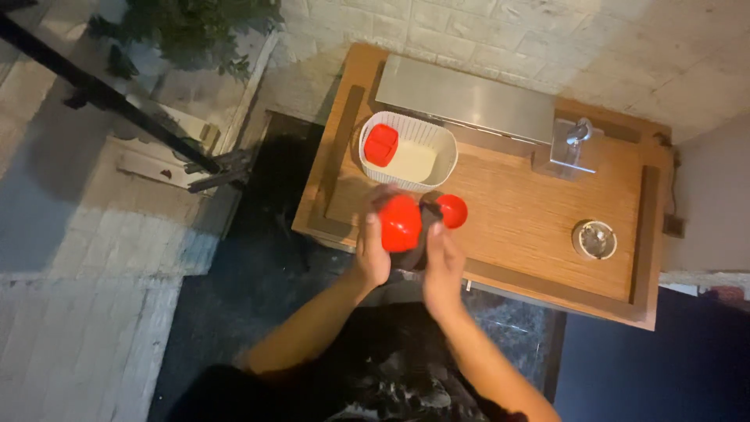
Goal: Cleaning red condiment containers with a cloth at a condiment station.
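Seen from above, 2 bare hands meeting over the near edge of a wooden table (531, 227). Left hand (373, 250) wrapped around a red rounded cup (400, 223), fingers curled over its side, grasping it just above the tabletop at the table's 7 o'clock. Right hand (442, 262) just beside it at 3 o'clock, fingers stretched up against a dark object (426, 234) wedged between the hands; impossible to tell whether clenched on it or only touching. Small red bowl (452, 211) at 1 o'clock of the right hand, near the fingertips. White ribbed basket (449, 152) at 12 o'clock of the cup, holding 1 red container (380, 145) in its left end. Steel sink cover (469, 98) along the far edge, with a faucet (576, 133) at its right. Round metal drain (594, 239) well apart at 3 o'clock.
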